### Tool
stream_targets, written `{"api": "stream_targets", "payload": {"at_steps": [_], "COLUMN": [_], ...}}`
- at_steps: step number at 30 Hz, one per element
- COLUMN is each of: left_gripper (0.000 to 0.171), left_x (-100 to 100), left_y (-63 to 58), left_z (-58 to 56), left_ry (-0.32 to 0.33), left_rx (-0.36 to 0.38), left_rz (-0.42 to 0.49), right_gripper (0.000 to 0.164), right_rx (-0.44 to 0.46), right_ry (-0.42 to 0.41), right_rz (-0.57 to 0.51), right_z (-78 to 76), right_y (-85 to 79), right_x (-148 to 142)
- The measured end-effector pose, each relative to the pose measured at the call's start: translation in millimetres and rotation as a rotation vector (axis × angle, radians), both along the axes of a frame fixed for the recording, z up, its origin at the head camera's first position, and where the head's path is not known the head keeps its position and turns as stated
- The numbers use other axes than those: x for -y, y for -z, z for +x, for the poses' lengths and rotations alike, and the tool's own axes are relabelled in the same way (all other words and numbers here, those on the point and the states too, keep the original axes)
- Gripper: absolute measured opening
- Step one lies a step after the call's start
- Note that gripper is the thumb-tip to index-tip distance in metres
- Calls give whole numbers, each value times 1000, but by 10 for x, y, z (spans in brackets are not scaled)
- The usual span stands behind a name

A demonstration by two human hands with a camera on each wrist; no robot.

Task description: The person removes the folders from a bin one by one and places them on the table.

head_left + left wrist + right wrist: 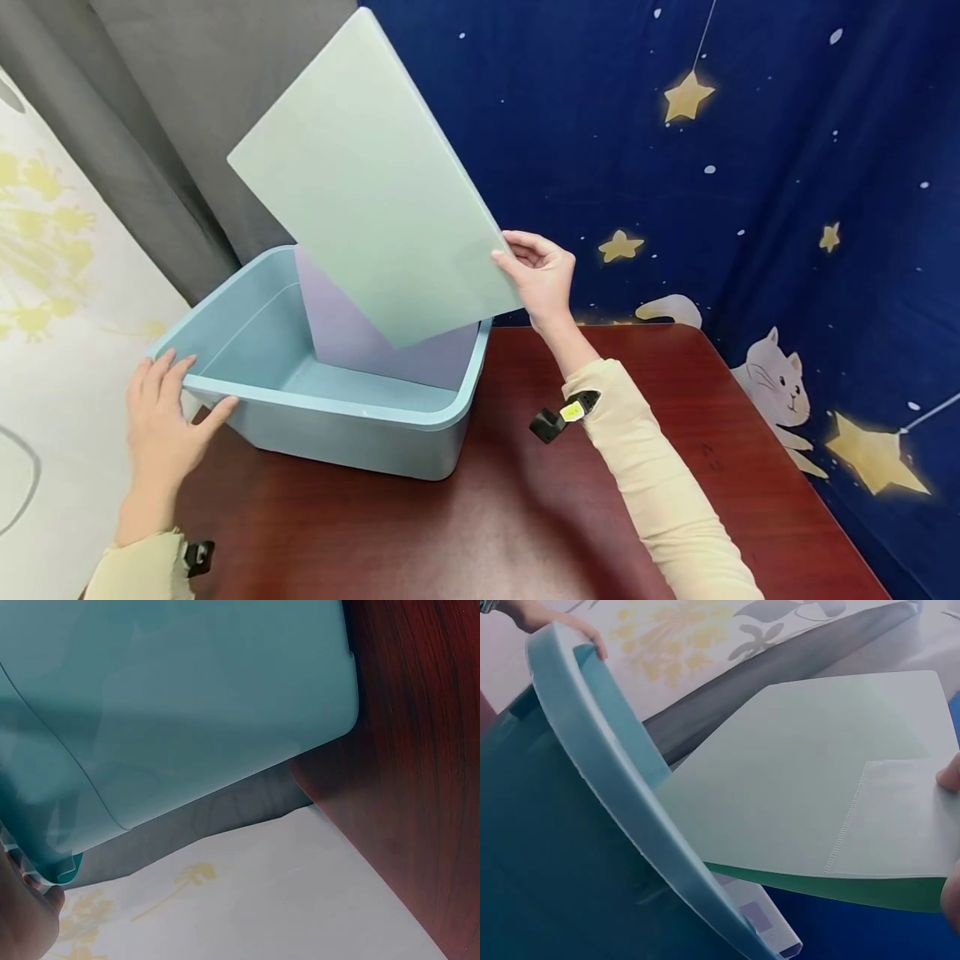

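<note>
My right hand [546, 279] pinches a pale green file folder [375, 183] near one corner, thumb on its front face. The folder is tilted above a light blue plastic storage bin [352, 442], its lower corner overlapping the bin's opening in the head view. A clear pocket [900, 817] shows on the folder's cover in the right wrist view. Inside the bin a purple folder [322, 325] leans against the far wall, partly hidden behind the green one. At the bin's near left corner, my left hand [161, 412] grips the rim, fingers over the edge.
The bin stands on a reddish-brown wooden table [600, 500]. Behind the table hang a grey curtain [172, 75] and a dark blue curtain [585, 150] with stars and a cat. White patterned fabric [67, 400] lies at the left.
</note>
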State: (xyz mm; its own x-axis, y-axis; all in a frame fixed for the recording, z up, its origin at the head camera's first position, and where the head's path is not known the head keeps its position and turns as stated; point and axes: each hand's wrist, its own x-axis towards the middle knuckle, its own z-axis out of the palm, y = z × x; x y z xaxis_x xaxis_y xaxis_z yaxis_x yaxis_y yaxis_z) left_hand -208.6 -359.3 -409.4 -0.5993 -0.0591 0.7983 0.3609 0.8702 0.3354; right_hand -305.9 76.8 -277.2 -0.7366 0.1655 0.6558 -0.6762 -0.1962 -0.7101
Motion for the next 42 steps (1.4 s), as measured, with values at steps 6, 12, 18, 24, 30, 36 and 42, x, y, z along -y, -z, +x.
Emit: {"api": "stream_targets", "payload": {"at_steps": [6,12,18,24,30,36,42], "left_gripper": [100,99,100,99,100,100,100], "left_x": [-16,-38,-17,-4,3,23,32], "left_y": [2,-9,-7,-24,-15,6,14], "left_z": [27,49,56,65,67,47,38], "left_ry": [-12,-15,-13,-12,-17,-21,-14], "left_rx": [-16,-17,-3,0,-2,-7,-15], "left_rz": [-15,-18,-5,-3,0,-2,-3], "right_gripper": [29,26,24,25,27,24,22], "right_rx": [9,4,31,45,23,6,16], "right_ry": [28,58,83,126,162,193,246], "right_rz": [-54,-116,-171,-209,-264,-314,-362], "right_z": [63,111,142,161,186,225,283], "right_y": [-39,-106,-136,-107,-80,-79,-83], "right_x": [-96,-219,-353,-487,-604,-744,-896]}}
